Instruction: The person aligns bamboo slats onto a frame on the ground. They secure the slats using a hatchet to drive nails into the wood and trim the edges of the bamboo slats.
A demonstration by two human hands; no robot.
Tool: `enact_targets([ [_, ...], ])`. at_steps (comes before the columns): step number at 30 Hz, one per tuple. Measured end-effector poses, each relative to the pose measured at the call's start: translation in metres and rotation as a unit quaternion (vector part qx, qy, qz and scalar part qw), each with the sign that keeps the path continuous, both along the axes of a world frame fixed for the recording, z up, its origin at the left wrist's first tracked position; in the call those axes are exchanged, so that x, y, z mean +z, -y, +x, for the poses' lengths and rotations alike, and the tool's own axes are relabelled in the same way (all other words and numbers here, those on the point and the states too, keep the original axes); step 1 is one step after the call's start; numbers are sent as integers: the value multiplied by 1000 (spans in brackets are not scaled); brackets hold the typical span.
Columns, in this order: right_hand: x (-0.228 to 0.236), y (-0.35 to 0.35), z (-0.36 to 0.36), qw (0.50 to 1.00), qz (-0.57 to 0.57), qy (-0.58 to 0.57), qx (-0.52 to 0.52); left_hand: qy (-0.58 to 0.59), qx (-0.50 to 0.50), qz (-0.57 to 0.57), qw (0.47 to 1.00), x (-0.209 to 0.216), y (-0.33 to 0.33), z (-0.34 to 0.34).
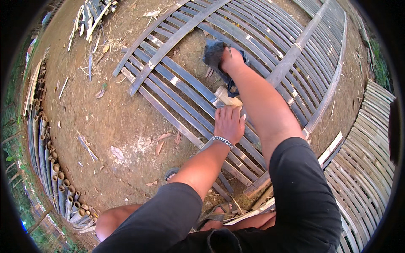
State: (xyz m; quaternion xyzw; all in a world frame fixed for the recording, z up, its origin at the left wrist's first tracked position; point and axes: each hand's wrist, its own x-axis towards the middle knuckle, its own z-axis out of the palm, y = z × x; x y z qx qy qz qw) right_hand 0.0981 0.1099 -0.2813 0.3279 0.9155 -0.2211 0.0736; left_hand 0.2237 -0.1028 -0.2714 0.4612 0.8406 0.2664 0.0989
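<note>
A crumpled black plastic bag (pixel 214 51) was held up or reached into by the right hand (pixel 233 59) above a panel of dark grey split-bamboo slats (pixel 168 48); its contents were hidden from view. The right fingers were covered by the bag, so whether they were closed on it or spread inside it could not be told. The right arm was stretched far forward, its forearm angled up and to the left across the slats.

The left hand (pixel 228 122) was laid palm down nearer the body, its fingers side by side and their tips set at the near end of a short, pale wooden piece (pixel 228 97). Whether this piece was gripped or merely touched could not be told. It was seen resting over the slats, below the bag. A silver chain bracelet (pixel 223 141) was worn on the left wrist.

On the brown earth ground (pixel 105 120), hollow bamboo tubes (pixel 61 192) were stacked at far left, and a pale slatted bamboo panel (pixel 363 156) was placed at right.
</note>
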Motion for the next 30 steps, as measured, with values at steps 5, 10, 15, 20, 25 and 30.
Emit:
enact_targets([
  [5, -112, 13, -43, 798, -391, -307, -341, -23, 4, -27, 999, -8, 10, -10],
  [10, -210, -65, 6, 978, 195, 68, -20, 11, -78, -32, 996, -27, -19, 43],
  [15, -139, 15, -43, 924, -140, -304, -184, -64, -43, -62, 995, -46, 14, -4],
  [20, -132, -16, -8, 944, -143, -221, -199, -26, -83, -44, 995, -40, 3, 17],
  [25, -126, 0, -11, 685, -435, -444, -379, -23, -64, -38, 997, -35, 3, 12],
  [30, -142, -32, -13, 611, -509, -429, -428, -49, -61, -8, 997, -33, -4, 20],
])
